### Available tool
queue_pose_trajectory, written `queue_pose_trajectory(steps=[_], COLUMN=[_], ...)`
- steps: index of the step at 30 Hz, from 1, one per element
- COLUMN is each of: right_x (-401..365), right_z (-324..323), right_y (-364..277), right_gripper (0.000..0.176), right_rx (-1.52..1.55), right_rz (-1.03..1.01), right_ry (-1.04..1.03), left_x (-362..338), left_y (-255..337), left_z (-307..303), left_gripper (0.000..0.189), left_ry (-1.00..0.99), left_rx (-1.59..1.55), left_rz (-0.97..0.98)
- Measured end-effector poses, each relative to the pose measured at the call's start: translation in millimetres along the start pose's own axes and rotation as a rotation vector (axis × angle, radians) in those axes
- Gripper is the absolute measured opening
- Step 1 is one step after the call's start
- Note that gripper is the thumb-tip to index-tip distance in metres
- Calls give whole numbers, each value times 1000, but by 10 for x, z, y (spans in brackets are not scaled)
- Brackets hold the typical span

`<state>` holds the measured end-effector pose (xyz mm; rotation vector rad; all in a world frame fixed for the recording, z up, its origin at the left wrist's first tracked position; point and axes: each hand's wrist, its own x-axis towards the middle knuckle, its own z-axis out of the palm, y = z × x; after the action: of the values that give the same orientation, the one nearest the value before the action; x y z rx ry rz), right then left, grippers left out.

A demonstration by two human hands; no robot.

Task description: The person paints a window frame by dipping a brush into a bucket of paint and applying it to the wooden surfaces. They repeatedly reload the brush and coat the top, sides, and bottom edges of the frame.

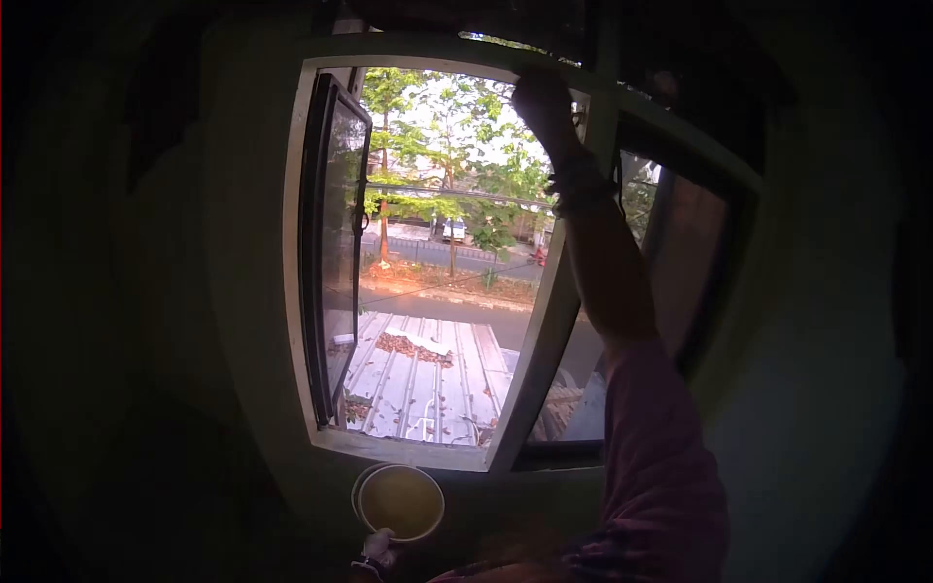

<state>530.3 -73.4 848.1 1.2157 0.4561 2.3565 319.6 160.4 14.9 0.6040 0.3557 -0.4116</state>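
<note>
My left hand (pixel 380 548), low in the view, grips the near rim of a round, pale bucket (pixel 442 510). Yellowish-brown contents, perhaps liquid, show inside it. My right arm stretches up across the window, and my right hand (pixel 542 97) is at the top bar of the white window frame (pixel 428 64), near its right corner. That hand is a dark silhouette with its fingers closed; whatever they hold, if anything, is hidden. Dark bands circle the right wrist.
A dark-framed window sash (pixel 340 243) stands swung outward on the left. Right of the post is another dark-framed pane (pixel 680 253). Outside lie a corrugated roof (pixel 466 389) with dry leaves, a road, trees (pixel 447 126) and a parked vehicle (pixel 454 229). The surrounding wall is dim.
</note>
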Motion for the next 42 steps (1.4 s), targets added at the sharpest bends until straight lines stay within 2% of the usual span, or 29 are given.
queue_pose_trajectory(steps=[2, 5, 6, 9, 10, 12, 15, 18, 21, 23, 25, 28, 29, 30, 31, 32, 34, 36, 37, 40, 42], right_x=[425, 625, 497, 17, -134, -608, -629, -408, -456, -814, -892, -667, -469, -527, -369, -426, -697, -1100, -1314, -2117, -1945], right_z=[-242, -361, -409, -467, -685, -730, -1064, -895, -953, -1180, -1760, -2132, -2126, -1940, -1915, -1776, -1751, -2119, -2385, -2961, -3093], right_y=[-472, -293, -91, 679, 915, 1590, 1775, 1707, 1261, 1045, 760, 872, 922, 1037, 998, 1025, 939, 493, 325, 214, 310], right_gripper=[16, 18, 18, 19, 22, 25, 16, 19, 21, 20, 19, 18, 19, 19, 19, 20, 21, 23, 24, 33, 35], right_rx=[293, 432, 572, 142, 17, 3, -36, -6, 64, 211, 191, 355, 366, 256, 312, 271, 248, 265, 313, 631, 634], right_rz=[188, 148, 127, 59, 51, 325, 201, 52, 195, 309, 341, 275, 366, 173, 323, 337, 313, 620, 647, 611, 590], right_ry=[-312, -637, -570, -841, -769, -809, -396, -596, -716, -764, -1038, -1188, -1200, -922, -813, -783, -996, -1152, -1277, -1613, -1443], left_x=[-210, -541, -619, -761, -783, -828, -917, -1133, -803, -599, -405, -635, -745, -856, -693, -849, -1037, -1136, -995, -1125, -1172], left_y=[173, 323, 357, 530, 552, 566, 576, 638, 487, 379, 242, 242, 263, 239, 177, 213, 257, 260, 179, 132, 152], left_z=[125, 277, 324, 319, 294, 240, 360, 592, 278, 0, -299, -31, 117, 141, -68, 116, 374, 486, 301, 403, 427], left_gripper=[51, 52, 52, 53, 53, 53, 53, 52, 52, 51, 51, 51, 51, 51, 51, 57, 58, 57, 56, 49, 50], left_ry=[69, 141, 143, 117, 135, 171, 205, 196, 128, 90, -20, -52, -37, -14, -80, -108, -49, -79, -136, -70, -103], left_rx=[68, 171, 196, 247, 254, 263, 284, 270, 87, -41, -106, -79, -52, -21, -50, 3, 31, 46, 20, 30, 60], left_rz=[-13, -58, -70, -87, -88, -93, -77, -60, -94, -121, -219, -172, -130, -94, -137, -122, -133, -143, -162, -134, -140])
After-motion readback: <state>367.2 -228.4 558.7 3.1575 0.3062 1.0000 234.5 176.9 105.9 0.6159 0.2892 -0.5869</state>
